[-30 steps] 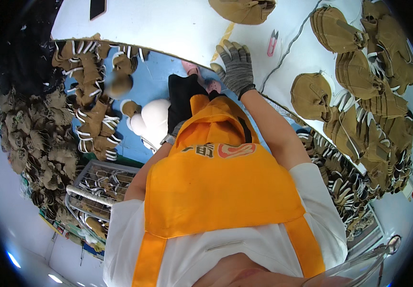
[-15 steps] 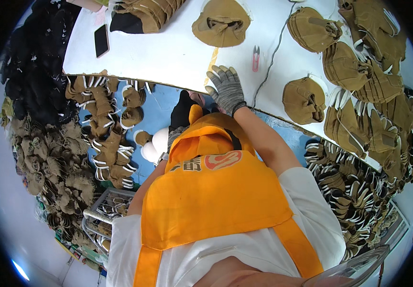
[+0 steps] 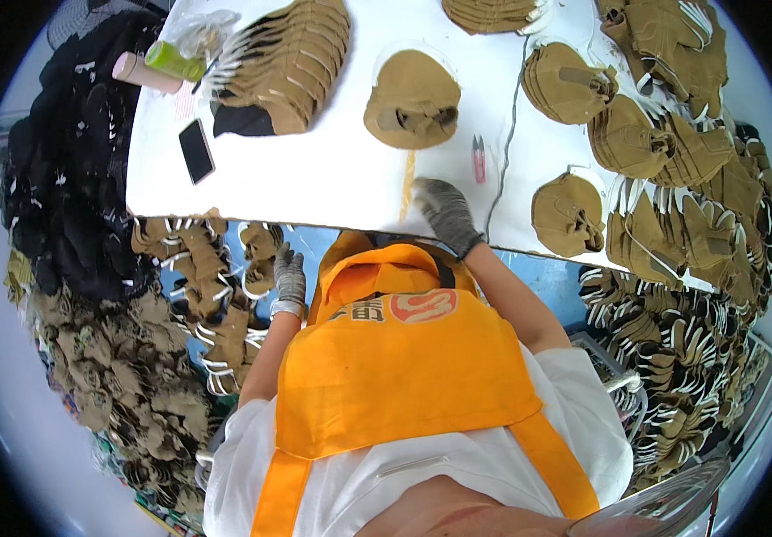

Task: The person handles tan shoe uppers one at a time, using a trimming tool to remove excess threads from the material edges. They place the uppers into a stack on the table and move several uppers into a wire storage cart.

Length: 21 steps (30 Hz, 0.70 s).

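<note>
My right hand (image 3: 447, 215), in a grey glove with pale fingertips, is at the near edge of the white table (image 3: 288, 192). Its fingers point up and left, slightly blurred, with nothing visible in them. Beyond it lies a rounded brown sewn fabric piece (image 3: 413, 100) with a white rim. Pink-handled thread snips (image 3: 479, 161) rest to its right. My left hand (image 3: 289, 277), gloved too, hangs in front of the table edge with its fingers stretched out and holding nothing. Brown pieces with white bands (image 3: 225, 313) hang or lie beyond it, lower down.
On the table are an overlapping row of brown pieces (image 3: 292, 63), a phone (image 3: 195, 152), a green bottle (image 3: 174, 61), a pink bottle (image 3: 146, 73) and a dark cable (image 3: 509, 134). Brown stacks (image 3: 632, 134) crowd the right side. Black pieces (image 3: 68, 179) are heaped at left.
My left hand has come up into view, away from white rounded things beside my lap. My right hand has drawn back toward the table edge. The view has shifted, showing more of the tabletop.
</note>
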{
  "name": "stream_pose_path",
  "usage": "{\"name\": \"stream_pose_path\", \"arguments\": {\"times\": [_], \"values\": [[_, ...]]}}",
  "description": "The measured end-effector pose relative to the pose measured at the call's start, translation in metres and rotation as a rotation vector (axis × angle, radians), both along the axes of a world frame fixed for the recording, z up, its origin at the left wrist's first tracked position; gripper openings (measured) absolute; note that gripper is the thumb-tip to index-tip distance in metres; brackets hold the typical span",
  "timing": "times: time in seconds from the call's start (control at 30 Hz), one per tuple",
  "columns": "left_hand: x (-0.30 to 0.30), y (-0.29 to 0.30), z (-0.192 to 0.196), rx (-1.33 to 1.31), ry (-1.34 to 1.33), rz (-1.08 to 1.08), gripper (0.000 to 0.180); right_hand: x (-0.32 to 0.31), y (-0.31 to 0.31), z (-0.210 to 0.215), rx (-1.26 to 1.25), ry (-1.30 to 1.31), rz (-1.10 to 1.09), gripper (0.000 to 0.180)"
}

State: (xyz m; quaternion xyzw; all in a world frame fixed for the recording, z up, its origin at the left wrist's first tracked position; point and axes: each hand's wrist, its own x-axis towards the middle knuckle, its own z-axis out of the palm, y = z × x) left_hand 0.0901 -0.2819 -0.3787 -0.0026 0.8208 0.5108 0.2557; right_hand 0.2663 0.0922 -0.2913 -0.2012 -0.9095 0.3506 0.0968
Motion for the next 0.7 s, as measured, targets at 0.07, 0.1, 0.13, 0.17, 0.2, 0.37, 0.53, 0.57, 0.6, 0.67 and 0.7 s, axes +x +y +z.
{"name": "stream_pose_path", "arguments": {"times": [0.07,0.1,0.13,0.17,0.2,0.37,0.53,0.57,0.6,0.67,0.7], "values": [[-0.040,0.062,0.100,-0.226,0.072,-0.336,0.029,-0.011,0.004,0.018,-0.403,0.335,-0.545,0.055],[-0.052,0.081,0.121,0.004,-0.013,-0.300,0.027,-0.022,0.009,0.047,-0.299,0.357,-0.580,0.066],[-0.059,0.095,0.134,0.234,-0.101,-0.267,0.026,-0.032,0.014,0.077,-0.191,0.378,-0.622,0.077],[-0.065,0.108,0.145,0.249,-0.139,-0.350,0.025,-0.043,0.022,0.088,-0.208,0.356,-0.632,0.086],[-0.069,0.124,0.158,0.266,-0.171,-0.434,0.024,-0.058,0.028,0.098,-0.120,0.244,-0.556,0.089],[-0.074,0.192,0.183,0.245,-0.047,-0.859,0.025,-0.096,0.035,0.115,0.013,0.025,-0.428,0.098],[-0.097,0.237,0.201,0.538,-0.184,-0.694,0.022,-0.032,0.092,0.054,-0.479,0.226,-0.711,0.059],[-0.100,0.245,0.207,0.504,-0.093,-0.679,0.023,-0.028,0.116,0.066,-0.429,0.229,-0.724,0.050],[-0.099,0.253,0.214,0.468,-0.002,-0.657,0.023,-0.027,0.139,0.077,-0.379,0.234,-0.734,0.042],[-0.097,0.273,0.219,0.470,0.007,-0.641,0.023,-0.051,0.180,0.126,-0.198,0.307,-0.695,0.040],[-0.093,0.285,0.223,0.471,-0.009,-0.657,0.023,-0.066,0.203,0.142,-0.044,0.306,-0.662,0.042]]}}
